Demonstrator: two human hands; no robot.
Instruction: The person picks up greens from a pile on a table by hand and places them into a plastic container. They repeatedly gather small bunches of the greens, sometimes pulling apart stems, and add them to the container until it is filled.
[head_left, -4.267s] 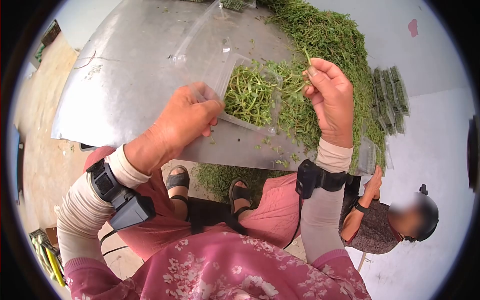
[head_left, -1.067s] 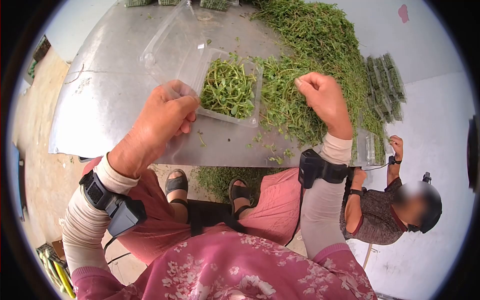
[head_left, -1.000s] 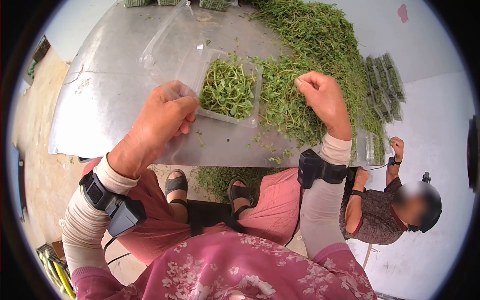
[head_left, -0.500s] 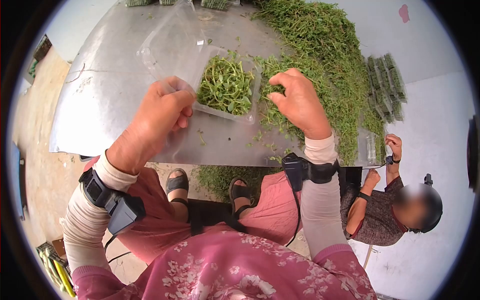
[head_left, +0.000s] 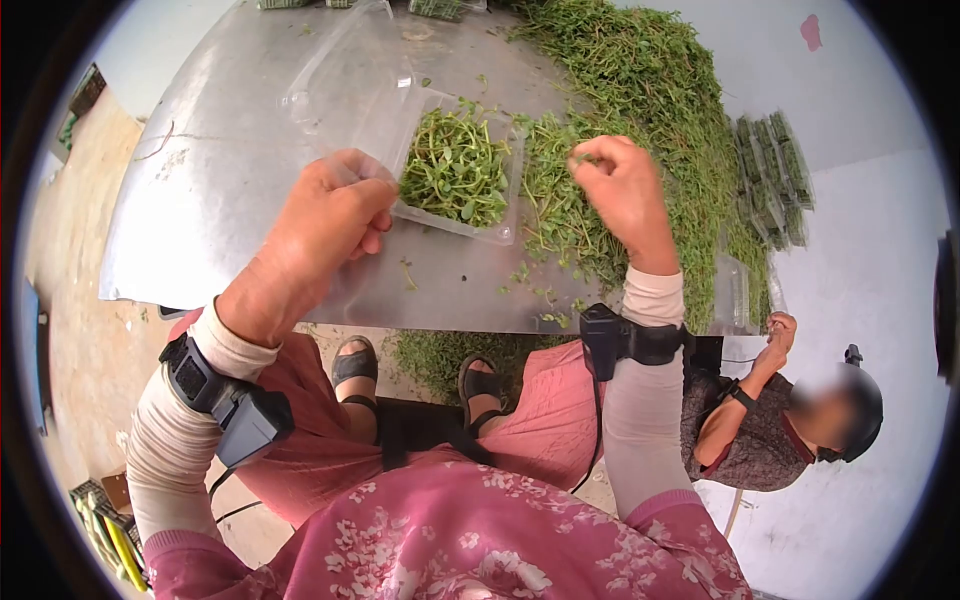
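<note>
A clear plastic box (head_left: 507, 233) with its lid open lies on the metal table, filled with short green sprigs (head_left: 455, 165). My left hand (head_left: 345, 205) is closed on the box's near left corner, thumb against the fingers. To the right of the box, my right hand (head_left: 625, 190) hovers over the loose greens (head_left: 560, 190). Its thumb and fingertips are pinched together on a small bit of green.
A large heap of greens (head_left: 640, 70) covers the right side of the metal table (head_left: 220, 170). Filled boxes (head_left: 775, 175) stand stacked beyond its right edge. A co-worker (head_left: 760, 430) sits at the lower right, with both hands near the table corner.
My right hand has moved right, away from the box, and its fingers have closed. My left hand stays at the corner. The co-worker's hands have come together lower down.
</note>
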